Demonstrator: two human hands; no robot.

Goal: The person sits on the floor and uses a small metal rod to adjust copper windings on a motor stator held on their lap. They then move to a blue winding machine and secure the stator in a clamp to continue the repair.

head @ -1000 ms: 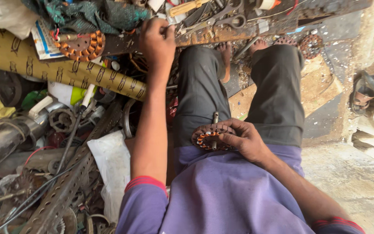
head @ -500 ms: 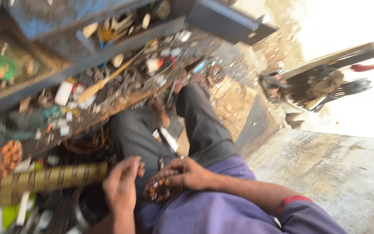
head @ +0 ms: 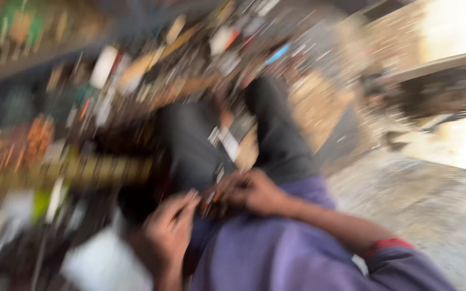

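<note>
Your left hand [head: 165,234] came back from the cluttered shelf [head: 55,59] to the lap, fingers now meeting the coppery wound part [head: 211,200] your right hand [head: 254,191] grips — pic's blurry tho, left grip can't tell.

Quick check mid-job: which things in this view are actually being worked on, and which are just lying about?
In hand:
- left hand, beside the part
- right hand, closed on the part
- small round coppery part, blurred, on the lap

Lying about:
- long yellowish patterned bar
- blurred clutter of scrap
- concrete floor
</note>
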